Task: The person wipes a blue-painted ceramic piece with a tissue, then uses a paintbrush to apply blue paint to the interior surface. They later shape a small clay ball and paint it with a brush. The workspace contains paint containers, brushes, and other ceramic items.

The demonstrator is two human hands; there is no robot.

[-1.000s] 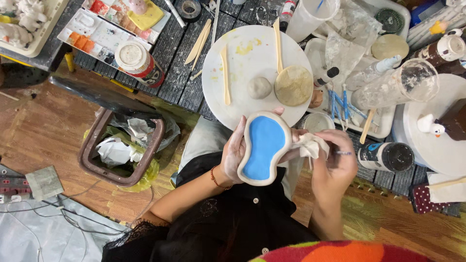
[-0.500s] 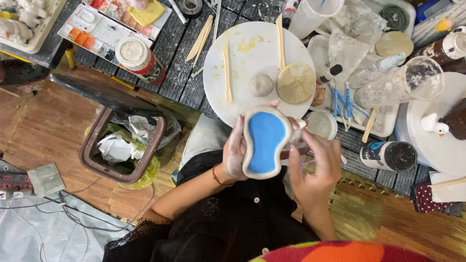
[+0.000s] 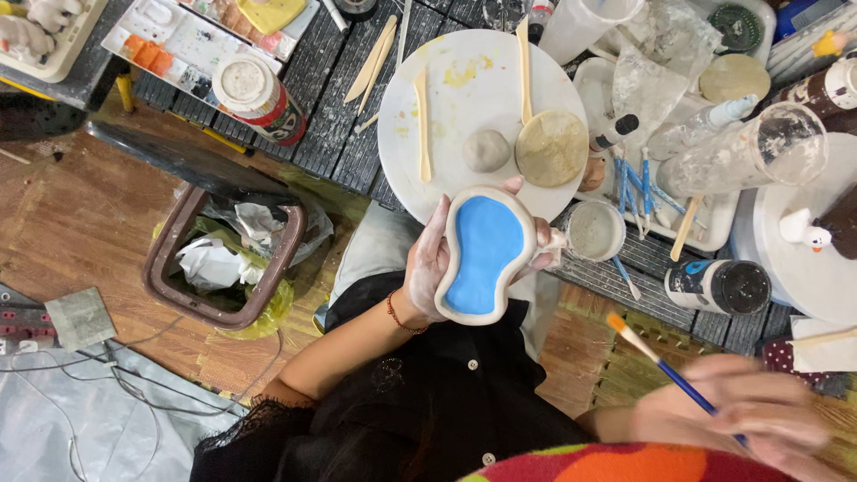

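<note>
My left hand [image 3: 430, 266] holds a white clay dish [image 3: 483, 254] shaped like a bean, its inside painted bright blue. It hangs just in front of the round white board [image 3: 446, 107]. My right hand [image 3: 759, 415], blurred at the lower right, grips a paintbrush [image 3: 662, 366] with a blue handle and orange bristles pointing up and left, well away from the dish. A small cup of cloudy water [image 3: 595, 230] stands right of the dish. On the board lie a grey clay ball [image 3: 486, 150], a flat tan clay disc [image 3: 552, 147] and wooden modelling sticks [image 3: 421, 125].
A brown bin [image 3: 170, 277] with crumpled paper stands on the wood floor at left. A paint palette [image 3: 178, 40], a lidded jar [image 3: 254, 94], a dark paint bottle [image 3: 719, 286], blue tools [image 3: 636, 183] and a clear measuring cup [image 3: 754, 152] crowd the dark slatted table.
My right hand has left the dish's edge and swung down to the lower right, now holding the paintbrush. The dish stays in my left hand, shifted slightly.
</note>
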